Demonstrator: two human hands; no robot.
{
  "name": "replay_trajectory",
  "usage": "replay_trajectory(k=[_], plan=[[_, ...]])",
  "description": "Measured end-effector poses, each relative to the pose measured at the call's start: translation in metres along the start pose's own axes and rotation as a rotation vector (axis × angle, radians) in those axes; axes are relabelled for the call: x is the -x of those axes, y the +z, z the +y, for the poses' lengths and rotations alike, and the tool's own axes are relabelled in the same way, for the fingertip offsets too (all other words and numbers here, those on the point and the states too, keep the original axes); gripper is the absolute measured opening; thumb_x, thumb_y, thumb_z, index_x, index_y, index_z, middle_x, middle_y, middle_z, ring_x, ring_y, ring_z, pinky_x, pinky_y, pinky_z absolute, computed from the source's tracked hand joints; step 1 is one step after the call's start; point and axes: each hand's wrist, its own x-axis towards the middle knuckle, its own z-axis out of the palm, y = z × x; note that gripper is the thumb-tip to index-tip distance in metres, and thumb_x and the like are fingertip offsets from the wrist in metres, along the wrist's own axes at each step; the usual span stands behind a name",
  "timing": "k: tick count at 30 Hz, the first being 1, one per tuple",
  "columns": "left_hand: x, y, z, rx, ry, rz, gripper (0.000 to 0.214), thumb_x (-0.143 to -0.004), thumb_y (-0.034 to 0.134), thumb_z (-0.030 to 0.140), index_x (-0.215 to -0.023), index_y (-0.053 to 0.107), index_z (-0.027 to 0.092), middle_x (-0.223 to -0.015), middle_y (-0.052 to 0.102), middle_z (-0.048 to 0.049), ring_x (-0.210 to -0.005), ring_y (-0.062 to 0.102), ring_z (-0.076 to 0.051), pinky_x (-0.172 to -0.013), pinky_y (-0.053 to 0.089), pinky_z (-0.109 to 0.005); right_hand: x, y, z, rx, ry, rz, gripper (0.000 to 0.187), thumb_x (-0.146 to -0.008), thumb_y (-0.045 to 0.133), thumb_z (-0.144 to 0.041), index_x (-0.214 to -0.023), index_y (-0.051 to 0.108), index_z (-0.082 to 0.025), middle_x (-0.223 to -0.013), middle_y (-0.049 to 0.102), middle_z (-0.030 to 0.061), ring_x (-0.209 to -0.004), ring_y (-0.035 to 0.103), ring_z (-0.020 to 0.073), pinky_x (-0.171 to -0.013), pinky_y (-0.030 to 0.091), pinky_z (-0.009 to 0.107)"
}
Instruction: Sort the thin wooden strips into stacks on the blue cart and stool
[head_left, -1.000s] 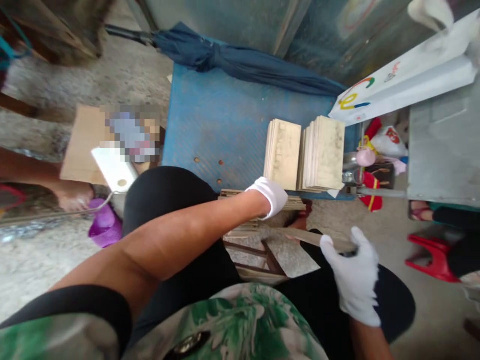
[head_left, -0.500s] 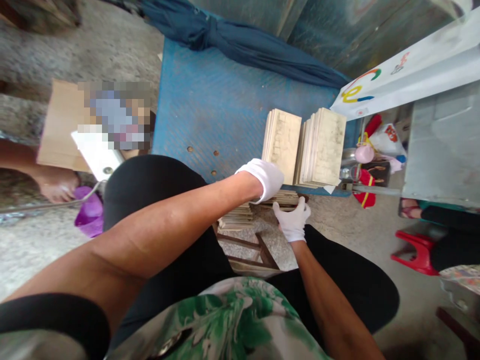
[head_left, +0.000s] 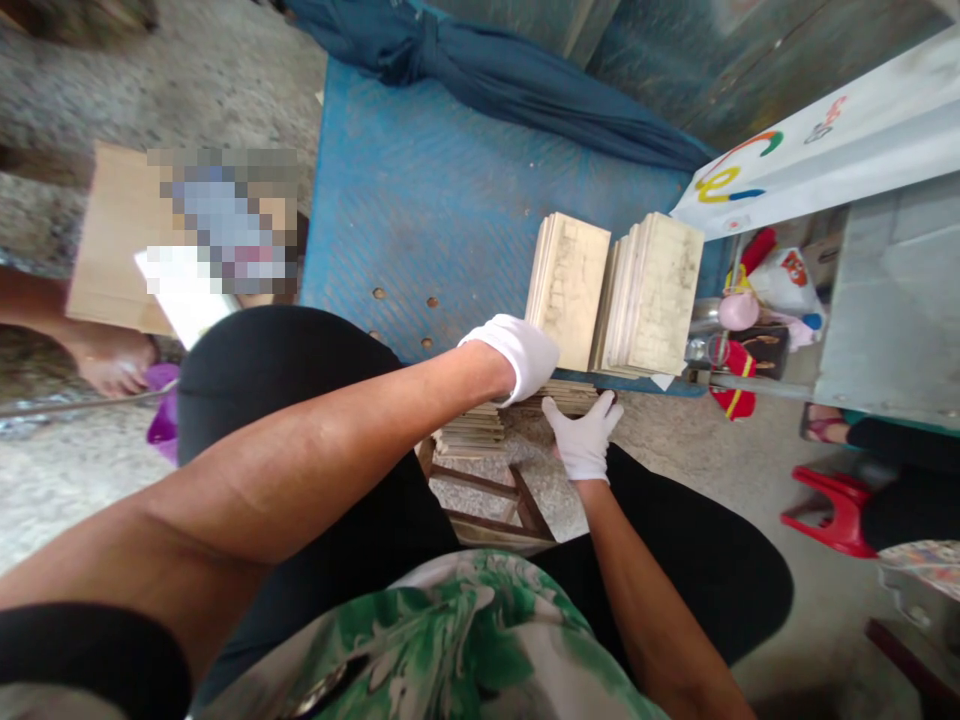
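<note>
Both my hands wear white gloves. My left hand point(head_left: 517, 355) is curled over the top of a low stack of thin wooden boards point(head_left: 474, 430) that lies between my knees, just under the edge of a blue platform point(head_left: 420, 220). My right hand point(head_left: 583, 438) presses against the right end of the same stack, fingers spread along its edge. Two upright bundles of pale boards point(head_left: 566, 288) point(head_left: 652, 295) stand on the platform right behind my hands.
A folded dark blue umbrella point(head_left: 495, 75) lies across the platform's far end. A small wooden stool frame point(head_left: 499, 505) sits below the stack. Another person's arm and hand point(head_left: 105, 355) are at left near cardboard point(head_left: 112, 235). A red plastic stool point(head_left: 832, 510) and clutter stand at right.
My right hand came up from my right thigh to the right end of the low stack. My left hand stayed on the stack. The view shifted slightly.
</note>
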Motion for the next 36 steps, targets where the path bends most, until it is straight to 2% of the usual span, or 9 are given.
replay_trajectory(k=[4, 6, 9, 12, 17, 21, 24, 29, 36], plan=[[-0.007, 0.002, -0.005, -0.072, 0.012, -0.029, 0.032, -0.073, 0.060, 0.005, -0.102, 0.073, 0.002, -0.092, 0.069, -0.0266, -0.089, 0.067, -0.039, -0.073, 0.052, -0.045, -0.023, -0.040, -0.004, -0.113, -0.159, -0.006, 0.079, -0.079, 0.055, -0.063, -0.134, 0.049, -0.006, -0.135, 0.049, 0.0243, -0.125, 0.047, 0.0345, -0.105, 0.037, 0.048], [-0.011, 0.005, -0.007, -0.053, 0.005, -0.021, 0.031, -0.075, 0.058, 0.007, -0.103, 0.072, 0.001, -0.096, 0.069, -0.0269, -0.090, 0.067, -0.039, -0.073, 0.052, -0.044, -0.037, -0.055, -0.005, -0.175, -0.235, -0.078, 0.061, -0.085, 0.049, -0.058, -0.121, 0.061, -0.009, -0.120, 0.062, 0.0185, -0.113, 0.058, 0.0289, -0.101, 0.043, 0.042], [-0.017, 0.015, -0.012, -0.028, -0.029, -0.007, 0.032, -0.081, 0.053, 0.011, -0.106, 0.070, 0.001, -0.101, 0.067, -0.0273, -0.094, 0.067, -0.038, -0.074, 0.053, -0.043, -0.052, -0.065, -0.009, -0.154, -0.330, -0.238, 0.046, -0.089, 0.045, -0.051, -0.108, 0.068, -0.015, -0.107, 0.069, 0.0119, -0.101, 0.064, 0.0245, -0.095, 0.047, 0.037], [-0.023, 0.029, -0.021, 0.054, -0.108, 0.015, 0.032, -0.084, 0.051, 0.017, -0.109, 0.068, 0.006, -0.103, 0.068, -0.0239, -0.097, 0.067, -0.035, -0.079, 0.053, -0.042, -0.056, -0.062, -0.018, -0.048, -0.378, -0.304, 0.044, -0.091, 0.046, -0.043, -0.115, 0.066, -0.012, -0.112, 0.068, 0.0137, -0.105, 0.063, 0.0248, -0.098, 0.045, 0.035], [-0.032, 0.042, -0.033, 0.178, -0.194, 0.019, 0.034, -0.087, 0.049, 0.029, -0.112, 0.065, 0.012, -0.117, 0.066, -0.0191, -0.105, 0.065, -0.029, -0.088, 0.051, -0.036, -0.060, -0.045, -0.033, 0.166, -0.238, -0.301, 0.050, -0.093, 0.045, -0.035, -0.130, 0.055, -0.003, -0.121, 0.062, 0.0228, -0.112, 0.060, 0.0312, -0.099, 0.042, 0.039], [-0.040, 0.044, -0.033, 0.249, -0.227, 0.051, 0.035, -0.088, 0.049, 0.034, -0.115, 0.063, 0.017, -0.120, 0.065, -0.0140, -0.111, 0.062, -0.025, -0.093, 0.048, -0.030, -0.068, -0.039, -0.037, 0.153, -0.202, -0.383, 0.048, -0.094, 0.043, -0.036, -0.129, 0.054, -0.005, -0.118, 0.063, 0.0210, -0.112, 0.059, 0.0303, -0.097, 0.042, 0.037], [-0.048, 0.042, -0.030, 0.309, -0.269, 0.046, 0.037, -0.087, 0.049, 0.038, -0.114, 0.063, 0.017, -0.114, 0.068, -0.0125, -0.105, 0.064, -0.024, -0.088, 0.049, -0.029, -0.073, -0.036, -0.036, 0.095, -0.227, -0.393, 0.042, -0.094, 0.039, -0.037, -0.117, 0.061, -0.009, -0.112, 0.065, 0.0174, -0.106, 0.061, 0.0259, -0.092, 0.042, 0.032], [-0.058, 0.038, -0.030, 0.413, -0.272, 0.031, 0.035, -0.086, 0.051, 0.037, -0.109, 0.066, 0.015, -0.107, 0.070, -0.0102, -0.093, 0.066, -0.021, -0.078, 0.048, -0.027, -0.073, -0.027, -0.035, 0.050, -0.349, -0.382, 0.034, -0.092, 0.037, -0.039, -0.084, 0.062, -0.017, -0.083, 0.065, 0.0089, -0.076, 0.060, 0.0199, -0.073, 0.042, 0.028], [-0.070, 0.042, -0.033, 0.563, -0.328, 0.041, 0.033, -0.081, 0.053, 0.030, -0.103, 0.068, 0.010, -0.092, 0.071, -0.0096, -0.078, 0.064, -0.017, -0.061, 0.043, -0.023, -0.061, -0.024, -0.039, 0.018, -0.379, -0.290, 0.033, -0.091, 0.041, -0.043, -0.093, 0.061, -0.016, -0.095, 0.063, 0.0105, -0.091, 0.059, 0.0215, -0.086, 0.043, 0.029]])
